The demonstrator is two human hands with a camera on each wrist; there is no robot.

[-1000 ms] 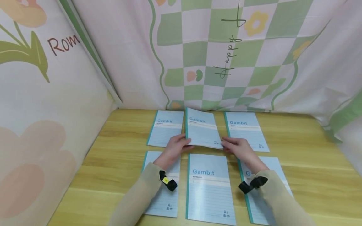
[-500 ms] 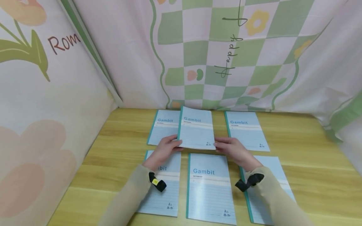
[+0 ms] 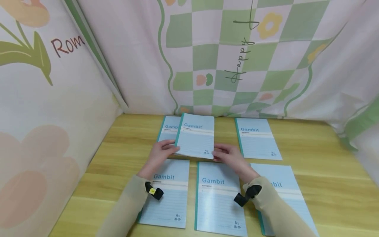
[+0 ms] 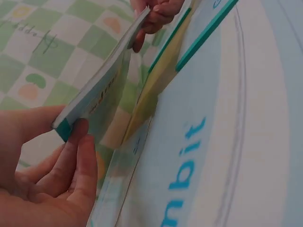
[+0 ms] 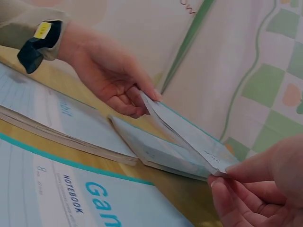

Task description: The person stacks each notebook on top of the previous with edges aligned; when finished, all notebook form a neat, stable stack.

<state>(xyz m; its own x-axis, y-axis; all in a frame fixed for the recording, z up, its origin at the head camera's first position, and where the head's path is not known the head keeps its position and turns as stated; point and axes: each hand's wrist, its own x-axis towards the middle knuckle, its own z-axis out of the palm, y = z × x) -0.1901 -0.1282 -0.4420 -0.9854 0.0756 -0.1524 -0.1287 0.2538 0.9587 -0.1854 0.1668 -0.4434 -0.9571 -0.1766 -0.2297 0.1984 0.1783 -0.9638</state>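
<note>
A light blue Gambit notebook [image 3: 195, 138] with a teal spine is held off the table by both hands. My left hand [image 3: 160, 154] pinches its lower left corner, thumb on top and fingers beneath, at the spine in the left wrist view. The lower right corner is pinched by my right hand [image 3: 229, 158]; the right wrist view shows the thumb above and fingers under the notebook's edge [image 5: 182, 135]. It overlaps the back left notebook [image 3: 170, 125], most of which it hides in the head view.
Three more notebooks lie in the front row: left [image 3: 167, 204], middle [image 3: 220, 200] and right [image 3: 287, 191]. Another notebook [image 3: 257, 138] lies at the back right. Behind the wooden table [image 3: 328, 164] hangs a checked curtain [image 3: 204, 56]; a printed panel [image 3: 59, 108] stands at the left.
Both hands have carried the held notebook leftward from the back middle, so it now overlaps the back left notebook. The other notebooks have stayed in place.
</note>
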